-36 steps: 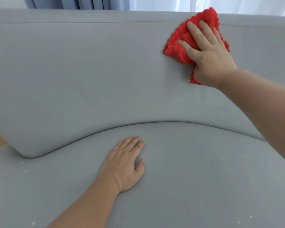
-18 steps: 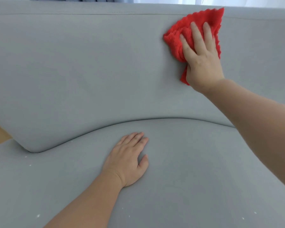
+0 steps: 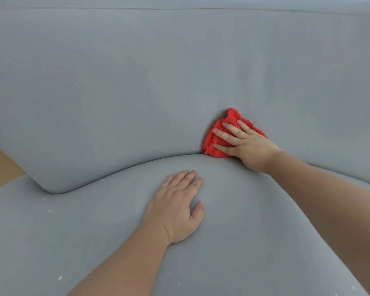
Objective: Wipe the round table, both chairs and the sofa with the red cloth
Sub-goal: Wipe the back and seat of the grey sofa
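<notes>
The grey sofa [image 3: 107,86] fills the view, its backrest above and its seat cushion below. My right hand [image 3: 247,146] presses the crumpled red cloth [image 3: 217,138] flat against the bottom of the backrest, just above the seam with the seat. Fingers spread over the cloth, and only its left and upper edges show. My left hand [image 3: 177,207] lies palm down on the seat cushion, fingers together, holding nothing. The round table and the chairs are out of view.
A strip of wooden floor [image 3: 0,165] shows past the sofa's left end. Small white specks [image 3: 49,210] dot the seat cushion at the lower left and along the bottom.
My right hand has swept the red cloth down the backrest from near its top edge to the seam above the seat. My left hand stays planted on the cushion.
</notes>
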A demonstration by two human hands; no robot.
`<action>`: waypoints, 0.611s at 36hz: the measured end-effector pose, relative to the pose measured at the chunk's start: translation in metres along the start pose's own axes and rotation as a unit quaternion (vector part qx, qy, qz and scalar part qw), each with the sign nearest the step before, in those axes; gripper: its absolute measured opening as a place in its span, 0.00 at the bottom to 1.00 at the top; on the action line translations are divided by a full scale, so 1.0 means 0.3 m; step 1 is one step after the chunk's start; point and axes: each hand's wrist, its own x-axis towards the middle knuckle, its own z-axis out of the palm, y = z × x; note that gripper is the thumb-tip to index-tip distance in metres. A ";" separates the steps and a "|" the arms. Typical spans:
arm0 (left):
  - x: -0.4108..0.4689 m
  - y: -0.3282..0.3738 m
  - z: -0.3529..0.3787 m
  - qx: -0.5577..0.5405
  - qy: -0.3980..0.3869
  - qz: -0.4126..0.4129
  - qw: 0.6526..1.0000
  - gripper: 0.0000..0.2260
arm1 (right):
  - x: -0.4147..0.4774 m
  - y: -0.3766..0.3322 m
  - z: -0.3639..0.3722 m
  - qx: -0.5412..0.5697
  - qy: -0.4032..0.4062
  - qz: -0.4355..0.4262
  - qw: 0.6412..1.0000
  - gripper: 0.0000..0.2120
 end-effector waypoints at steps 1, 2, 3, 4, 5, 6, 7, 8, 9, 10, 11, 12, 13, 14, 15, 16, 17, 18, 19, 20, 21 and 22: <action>-0.001 -0.002 -0.001 -0.004 0.000 -0.003 1.000 0.31 | 0.001 -0.001 0.000 -0.003 0.000 -0.001 1.000 0.27; -0.002 -0.002 0.001 -0.006 -0.001 -0.004 1.000 0.31 | 0.001 -0.001 -0.004 -0.007 0.001 -0.002 1.000 0.27; -0.002 0.000 0.004 -0.005 -0.003 -0.002 1.000 0.31 | 0.000 0.000 -0.010 -0.012 0.001 -0.003 1.000 0.26; -0.003 -0.001 0.006 -0.005 -0.004 0.000 1.000 0.31 | 0.000 0.002 -0.016 -0.014 -0.001 -0.005 1.000 0.25; -0.005 -0.002 0.007 -0.007 -0.006 -0.003 1.000 0.31 | -0.001 0.004 -0.023 -0.016 -0.003 -0.004 1.000 0.25; -0.006 -0.002 0.005 -0.008 -0.012 -0.009 1.000 0.30 | -0.001 0.010 -0.033 -0.013 -0.004 0.000 1.000 0.25; -0.005 -0.003 0.003 -0.008 -0.019 -0.013 1.000 0.29 | 0.003 0.022 -0.047 -0.008 -0.003 0.010 1.000 0.26; -0.003 -0.005 0.001 -0.008 -0.020 -0.014 1.000 0.28 | 0.010 0.037 -0.065 0.000 0.004 0.022 1.000 0.28; -0.002 -0.006 0.002 -0.009 -0.019 -0.014 1.000 0.27 | 0.021 0.053 -0.085 0.007 0.013 0.032 0.999 0.28; -0.002 -0.006 0.003 -0.010 -0.020 -0.015 1.000 0.27 | 0.033 0.069 -0.104 0.010 0.032 0.036 0.999 0.27; -0.001 -0.007 0.003 -0.011 -0.019 -0.015 1.000 0.28 | 0.047 0.084 -0.127 0.009 0.049 0.035 0.998 0.27; -0.001 -0.006 0.005 -0.012 -0.018 -0.016 1.000 0.28 | 0.062 0.101 -0.146 0.003 0.063 0.036 0.997 0.28; -0.002 -0.005 0.005 -0.011 -0.016 -0.016 1.000 0.28 | 0.077 0.120 -0.166 0.001 0.067 0.044 0.997 0.33; -0.003 -0.004 0.005 -0.010 -0.016 -0.018 1.000 0.28 | 0.091 0.141 -0.187 0.005 0.068 0.056 0.996 0.38; -0.003 -0.003 0.004 -0.009 -0.014 -0.019 1.000 0.28 | 0.108 0.162 -0.216 0.010 0.076 0.073 0.994 0.39; -0.003 -0.003 0.004 -0.011 -0.012 -0.020 1.000 0.29 | 0.128 0.183 -0.245 0.015 0.094 0.085 0.992 0.36; -0.003 -0.003 0.003 -0.014 -0.010 -0.019 1.000 0.29 | 0.147 0.206 -0.274 0.019 0.115 0.093 0.989 0.32; -0.003 -0.003 0.001 -0.015 -0.007 -0.017 1.000 0.30 | 0.167 0.231 -0.305 0.019 0.131 0.098 0.986 0.29; -0.002 -0.002 -0.001 -0.015 -0.005 -0.013 1.000 0.31 | 0.187 0.254 -0.339 0.021 0.135 0.103 0.985 0.28; -0.001 -0.001 -0.002 -0.013 -0.004 -0.011 1.000 0.31 | 0.209 0.274 -0.376 0.025 0.141 0.113 0.983 0.29; 0.001 0.000 -0.004 -0.013 -0.004 -0.009 1.000 0.32 | 0.232 0.289 -0.409 0.034 0.146 0.129 0.980 0.30; 0.002 0.002 -0.004 -0.014 -0.006 -0.009 1.000 0.32 | 0.252 0.303 -0.439 0.045 0.145 0.149 0.977 0.32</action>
